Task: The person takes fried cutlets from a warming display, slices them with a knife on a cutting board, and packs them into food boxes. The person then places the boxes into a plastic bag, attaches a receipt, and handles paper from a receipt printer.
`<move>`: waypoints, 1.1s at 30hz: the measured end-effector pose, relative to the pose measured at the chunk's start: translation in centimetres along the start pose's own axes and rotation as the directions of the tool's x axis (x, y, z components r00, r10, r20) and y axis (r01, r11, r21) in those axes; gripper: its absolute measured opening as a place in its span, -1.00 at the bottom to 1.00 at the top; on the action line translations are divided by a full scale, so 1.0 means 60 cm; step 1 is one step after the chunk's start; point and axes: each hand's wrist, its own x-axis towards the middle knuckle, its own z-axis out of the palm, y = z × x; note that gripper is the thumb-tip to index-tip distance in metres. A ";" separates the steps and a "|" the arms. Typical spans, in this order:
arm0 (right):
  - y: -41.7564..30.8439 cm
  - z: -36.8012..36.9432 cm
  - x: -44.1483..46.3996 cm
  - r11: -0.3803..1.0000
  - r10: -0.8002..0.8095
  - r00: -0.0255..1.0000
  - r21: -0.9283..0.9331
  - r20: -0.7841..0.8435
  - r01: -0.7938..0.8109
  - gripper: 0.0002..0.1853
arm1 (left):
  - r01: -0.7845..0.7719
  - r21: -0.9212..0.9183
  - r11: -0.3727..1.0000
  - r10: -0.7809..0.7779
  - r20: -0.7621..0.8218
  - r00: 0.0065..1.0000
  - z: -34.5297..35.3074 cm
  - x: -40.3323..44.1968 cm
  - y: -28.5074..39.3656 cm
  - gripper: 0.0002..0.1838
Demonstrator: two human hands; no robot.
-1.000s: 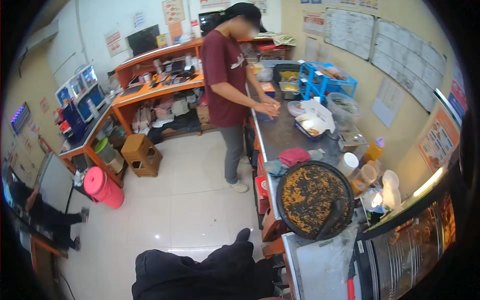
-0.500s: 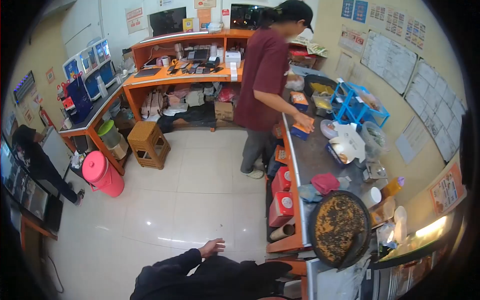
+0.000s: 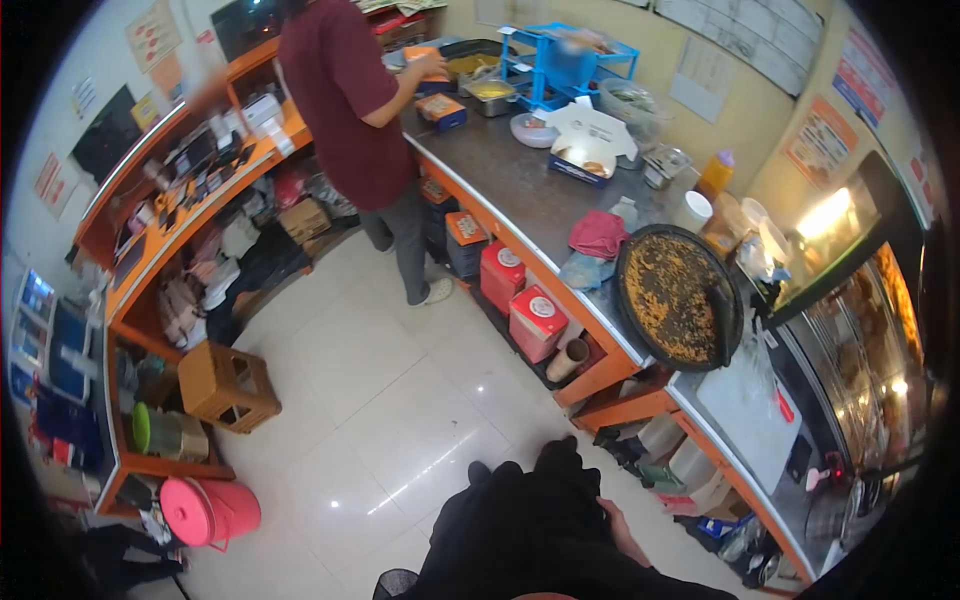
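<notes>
The right hand [image 3: 622, 533] was held low beside black clothing [image 3: 520, 535], its opening and grip indiscernible; the left hand was unseen. Ahead of the right, a round black crumb-strewn pan [image 3: 672, 298] was rested flat, presumably against spilling

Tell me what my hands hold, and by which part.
No held thing shows: the right hand is beside the dark clothing, fingers partly hidden; the left hand is out of view.

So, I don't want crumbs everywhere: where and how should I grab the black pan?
Probably by its raised rim, hands on opposite sides, coming from the floor side: the pan is wide and round, near the counter's edge, and shows no handle. Loose crumbs lie inside, so keep it level.
</notes>
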 end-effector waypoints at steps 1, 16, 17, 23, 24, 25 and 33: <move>-0.074 0.067 -0.047 0.994 -0.109 0.994 -0.014 0.013 0.109 -0.45 | 0.016 -0.017 1.000 -0.015 0.024 1.000 -0.011 0.012 0.006 -0.52; -0.479 0.321 0.214 0.525 -0.817 0.567 -0.538 -0.102 0.660 -0.57 | -0.615 -0.240 0.751 0.620 -0.065 0.782 -0.291 0.263 0.643 -0.51; -0.569 0.371 0.217 0.459 -0.848 0.527 -0.581 -0.060 0.672 -0.59 | -0.655 -0.245 0.714 0.651 -0.109 0.751 -0.302 0.240 0.739 -0.55; -0.952 0.427 0.603 0.466 -0.854 0.383 -0.190 -0.352 0.864 -0.65 | -0.899 -0.052 0.435 0.895 -0.079 0.438 -0.348 0.273 1.242 -0.62; -0.984 0.421 0.666 0.438 -0.861 0.278 -0.344 -0.425 0.831 -0.65 | -0.890 -0.097 0.446 0.886 -0.094 0.455 -0.334 0.266 1.317 -0.61; -1.020 0.415 0.730 0.405 -0.868 0.155 -0.494 -0.472 0.769 -0.65 | -0.899 -0.053 0.434 0.894 -0.100 0.438 -0.327 0.281 1.381 -0.61; -1.033 0.435 0.773 0.516 -0.846 0.230 -0.633 -0.480 0.578 -0.62 | -0.887 0.299 0.352 0.933 -0.190 0.306 -0.265 0.499 1.605 -0.55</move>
